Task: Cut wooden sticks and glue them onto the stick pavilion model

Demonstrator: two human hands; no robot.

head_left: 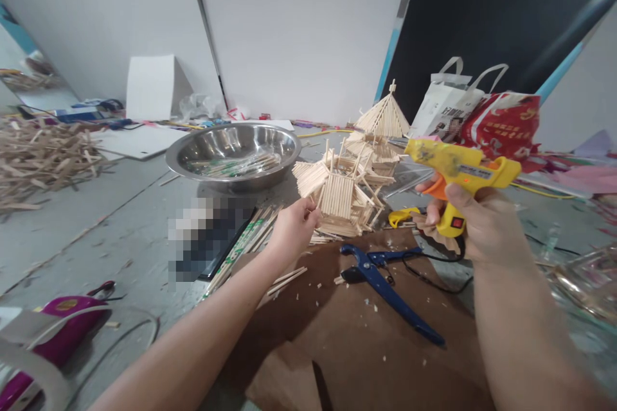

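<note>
My left hand (295, 226) is closed in a pinch against the left side of a small pavilion model (354, 173) built of thin wooden sticks, which stands on the floor and has a pointed roof. My right hand (475, 221) is wrapped round the grip of a yellow hot glue gun (460, 170), held up to the right of the model, with its nozzle pointing left toward it. A black cord hangs from the gun.
Blue-handled cutters (385, 286) lie on brown cardboard (347, 347) in front of the model. A steel bowl (234, 154) holds sticks behind my left hand. Loose sticks (241, 247), a heap of wood scraps (43, 154), a white bag (446, 109) and a red bag (504, 125) surround.
</note>
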